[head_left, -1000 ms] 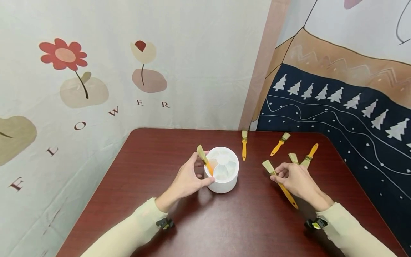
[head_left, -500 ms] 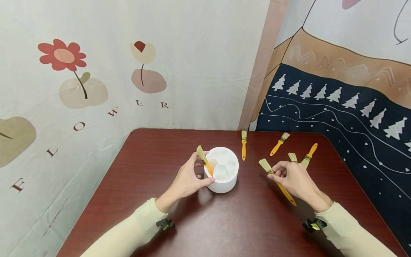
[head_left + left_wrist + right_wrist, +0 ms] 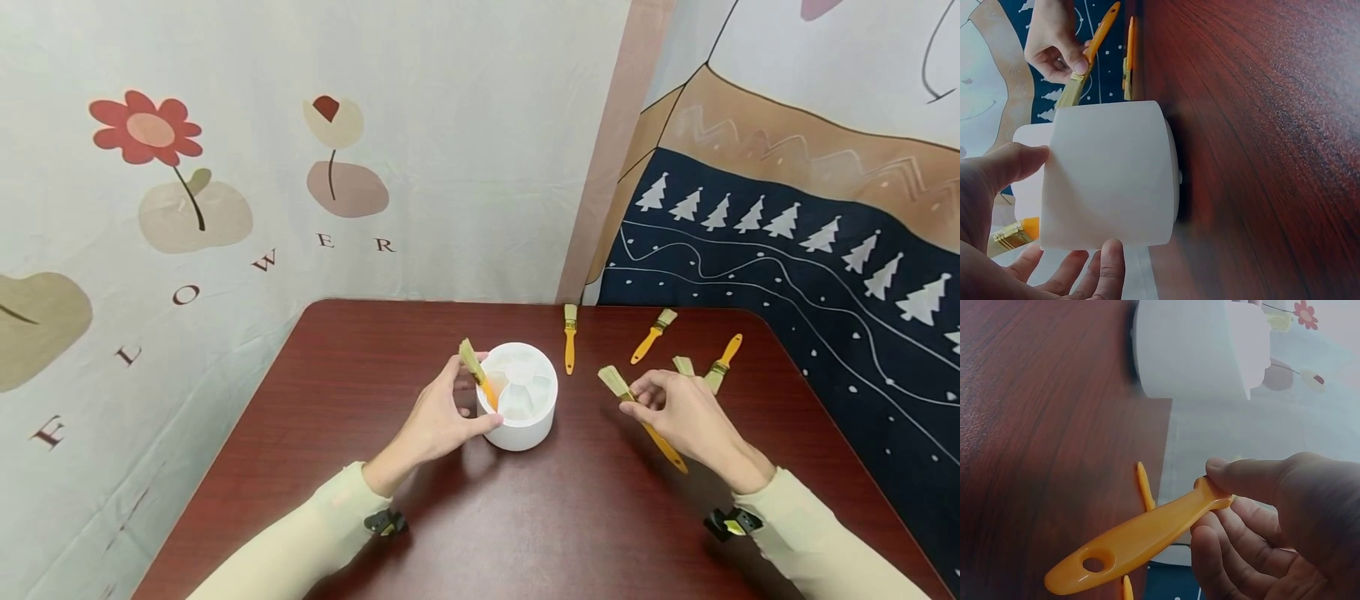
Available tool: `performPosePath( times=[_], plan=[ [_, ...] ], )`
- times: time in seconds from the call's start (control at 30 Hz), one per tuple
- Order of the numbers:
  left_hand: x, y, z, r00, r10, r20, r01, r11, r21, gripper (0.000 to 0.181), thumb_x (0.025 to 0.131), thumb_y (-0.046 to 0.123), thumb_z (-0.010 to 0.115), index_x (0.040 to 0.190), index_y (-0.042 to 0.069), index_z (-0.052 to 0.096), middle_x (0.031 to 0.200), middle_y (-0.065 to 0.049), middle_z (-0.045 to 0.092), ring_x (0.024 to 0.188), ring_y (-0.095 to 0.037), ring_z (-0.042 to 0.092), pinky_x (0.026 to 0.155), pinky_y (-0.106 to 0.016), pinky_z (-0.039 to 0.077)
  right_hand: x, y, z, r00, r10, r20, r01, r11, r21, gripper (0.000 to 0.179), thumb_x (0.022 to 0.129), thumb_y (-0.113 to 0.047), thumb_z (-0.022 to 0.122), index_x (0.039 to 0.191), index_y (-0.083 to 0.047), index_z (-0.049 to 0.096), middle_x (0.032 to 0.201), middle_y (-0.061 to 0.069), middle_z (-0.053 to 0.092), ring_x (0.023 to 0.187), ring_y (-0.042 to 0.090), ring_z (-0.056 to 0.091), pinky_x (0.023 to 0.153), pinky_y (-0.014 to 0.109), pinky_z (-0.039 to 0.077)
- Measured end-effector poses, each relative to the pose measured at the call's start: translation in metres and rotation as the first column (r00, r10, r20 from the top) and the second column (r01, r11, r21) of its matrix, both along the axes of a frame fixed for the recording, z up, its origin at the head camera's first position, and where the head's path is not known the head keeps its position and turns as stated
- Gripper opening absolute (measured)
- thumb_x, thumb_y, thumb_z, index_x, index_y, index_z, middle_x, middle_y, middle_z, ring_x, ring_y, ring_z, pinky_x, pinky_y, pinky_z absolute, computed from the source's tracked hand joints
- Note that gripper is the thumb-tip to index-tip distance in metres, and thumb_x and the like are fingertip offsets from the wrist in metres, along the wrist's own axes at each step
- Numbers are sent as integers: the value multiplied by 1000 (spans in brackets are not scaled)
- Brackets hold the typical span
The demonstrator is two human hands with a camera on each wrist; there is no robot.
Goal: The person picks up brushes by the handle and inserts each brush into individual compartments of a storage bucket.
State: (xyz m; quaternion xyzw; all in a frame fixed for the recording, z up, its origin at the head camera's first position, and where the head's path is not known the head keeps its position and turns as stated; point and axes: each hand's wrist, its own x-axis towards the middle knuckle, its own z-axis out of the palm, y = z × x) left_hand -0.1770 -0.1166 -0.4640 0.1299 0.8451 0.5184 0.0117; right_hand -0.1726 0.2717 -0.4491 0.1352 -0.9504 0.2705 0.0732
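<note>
A round white divided container (image 3: 528, 433) stands on the table; my left hand (image 3: 442, 421) grips its left side, thumb in front and fingers around the back. Inside, a paintbrush (image 3: 471, 360) leans bristles up, its orange handle down in a left compartment. To the right, my right hand (image 3: 686, 417) pinches another flat paintbrush between thumb and fingers near the metal band. That brush's yellow handle (image 3: 1147, 531) slants down toward me, bristles pointing up and left toward the container. In the left wrist view the container wall (image 3: 1107, 175) fills the middle.
Several more paintbrushes lie on the dark red table (image 3: 337, 358): one (image 3: 571, 342) behind the container, one (image 3: 654, 337) at the back right, one (image 3: 723, 362) farther right. Another (image 3: 682, 365) is partly hidden behind my right hand. Printed cloths (image 3: 480, 150) hang behind the table.
My right hand has moved slightly left with its paintbrush, the bristles now a little nearer the container and higher in view. The left hand and container have stayed in place.
</note>
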Motion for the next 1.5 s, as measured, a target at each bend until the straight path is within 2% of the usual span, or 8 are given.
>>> performPosePath(
  times=[0.87, 0.97, 1.07, 1.17, 1.23, 1.33, 1.43, 1.5],
  plan=[
    [2, 1, -1, 1000, 6, 15, -6, 1000, 24, 89, 87, 19, 103, 162, 23, 56, 144, -12, 76, 133, -32, 80, 99, -48, 71, 3, -18, 19, 996, 47, -80, -51, 997, -50, 27, 91, -21, 103, 110, -12, 85, 89, -4, 80, 79, 8, 69, 71, 20, 59],
    [2, 1, -1, 1000, 7, 15, -8, 1000, 29, 88, 87, 19, 103, 161, 23, 56, 144, -12, 76, 133, -32, 80, 100, -49, 71, 3, -21, 21, 993, 55, -101, -61, 996, -58, 26, 91, -20, 103, 110, -13, 85, 89, -5, 80, 79, 9, 69, 77, 24, 58],
    [2, 1, -1, 1000, 8, 14, -8, 1000, 29, 88, 87, 19, 103, 161, 23, 56, 144, -12, 76, 133, -32, 80, 100, -49, 71, 3, -24, 22, 991, 62, -118, -69, 996, -59, 26, 91, -20, 103, 109, -15, 85, 88, -6, 80, 80, 9, 71, 92, 39, 49],
    [2, 2, -1, 1000, 9, 14, -9, 1000, 25, 88, 87, 19, 103, 161, 23, 56, 143, -11, 76, 133, -32, 80, 100, -50, 71, 3, -26, 24, 989, 72, -126, -81, 995, -65, 26, 91, -19, 103, 110, -15, 84, 88, -6, 80, 81, 10, 73, 94, 46, 38],
    [2, 2, 0, 1000, 10, 13, -10, 1000, 22, 88, 87, 19, 103, 161, 23, 56, 143, -11, 77, 134, -32, 80, 100, -50, 71, 4, -27, 26, 988, 77, -133, -87, 994, -71, 27, 91, -18, 103, 110, -15, 84, 88, -6, 80, 80, 9, 73, 96, 45, 45],
    [2, 2, 0, 1000, 11, 9, -11, 1000, 18, 88, 87, 18, 103, 161, 23, 56, 143, -11, 77, 134, -32, 80, 100, -50, 72, 4, -28, 27, 987, 79, -142, -91, 993, -77, 26, 91, -17, 103, 110, -15, 85, 88, -6, 81, 78, 7, 73, 86, 31, 56],
    [2, 3, 0, 1000, 9, 3, -10, 1000, 15, 88, 87, 18, 103, 161, 22, 56, 143, -11, 77, 133, -32, 80, 99, -50, 72, 4, -29, 28, 985, 84, -153, -97, 992, -82, 26, 91, -17, 103, 110, -15, 85, 88, -6, 80, 76, 6, 71, 71, 22, 60],
    [3, 3, 0, 1000, 10, 0, -10, 1000, 13, 88, 87, 18, 103, 161, 22, 56, 143, -11, 77, 133, -33, 80, 99, -49, 72, 4, -30, 28, 982, 89, -166, -104, 991, -83, 26, 90, -17, 103, 110, -15, 85, 87, -6, 80, 75, 5, 72, 70, 21, 59]
  ],
)
